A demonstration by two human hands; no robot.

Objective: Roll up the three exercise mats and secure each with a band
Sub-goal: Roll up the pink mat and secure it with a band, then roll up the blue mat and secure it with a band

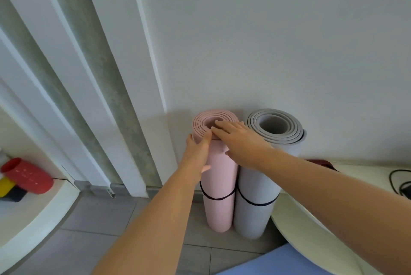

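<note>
Pink mat (219,185) and grey mat (259,185) stand rolled, upright, apparently touching — each black-banded — against the wall.

Single head view, looking forward and down, close over wall (266,41) base and tiled floor (93,219).

A floor of grey tiles (93,217) with thin dark joints is seen below the white wall. Two rolled exercise mats are stood upright on it, touching side by side: a pink mat (219,203) on the left and a grey mat (255,214) on the right. Each is girded by a thin black band, the pink mat's band (216,197) and the grey mat's band (258,204). The corner of a blue mat (284,261) is laid flat on the tiles at the lower right.
</note>
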